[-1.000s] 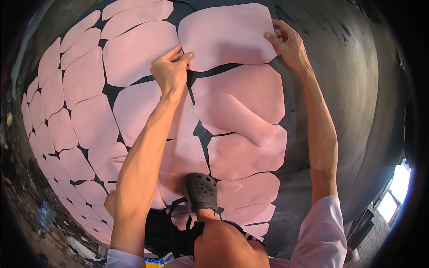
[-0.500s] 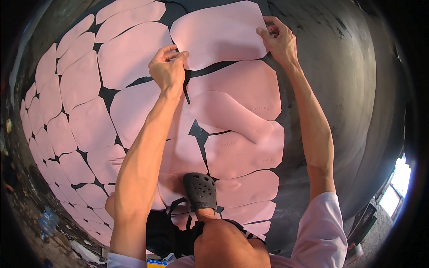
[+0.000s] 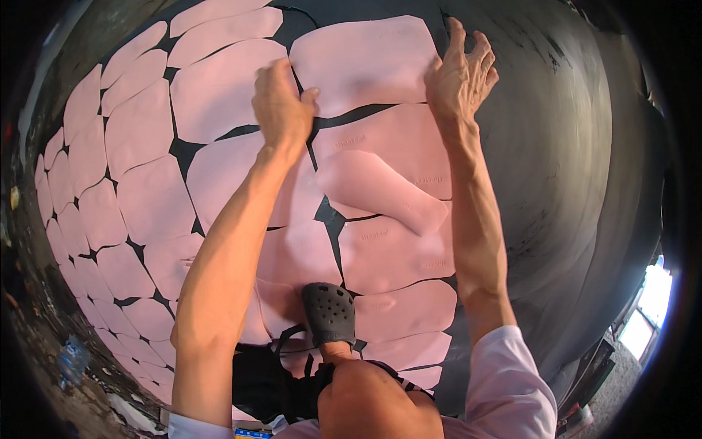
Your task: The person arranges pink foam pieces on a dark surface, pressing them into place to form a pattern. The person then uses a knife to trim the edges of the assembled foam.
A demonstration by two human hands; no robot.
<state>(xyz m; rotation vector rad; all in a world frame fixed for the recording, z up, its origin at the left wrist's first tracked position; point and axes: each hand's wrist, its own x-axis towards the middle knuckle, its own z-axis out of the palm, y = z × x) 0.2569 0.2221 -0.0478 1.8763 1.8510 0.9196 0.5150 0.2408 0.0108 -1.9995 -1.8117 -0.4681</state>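
A thin pink sheet with cut corners (image 3: 362,62) lies at the top middle of a dark surface, its lower edge along a dark gap. At its left edge is my left hand (image 3: 284,106), slightly blurred, thumb out to the side and fingers over the neighbouring pink sheet (image 3: 219,88). My right hand (image 3: 459,80) rests at the sheet's right edge, palm down, fingers spread onto the dark surface (image 3: 534,146). Neither hand grips anything. Below, a loose folded pink piece (image 3: 384,186) lies slantwise over other sheets.
Many similar pink sheets (image 3: 150,197) cover the left side with narrow dark gaps between them. My foot in a dark perforated clog (image 3: 329,311) stands on the sheets at bottom middle. A clear plastic bottle (image 3: 73,360) lies at lower left. A bright opening (image 3: 647,311) shows at right.
The top pink sheet has come down flatter and slightly lower. My right hand has let go of its right edge and spread its fingers; my left hand has opened out too.
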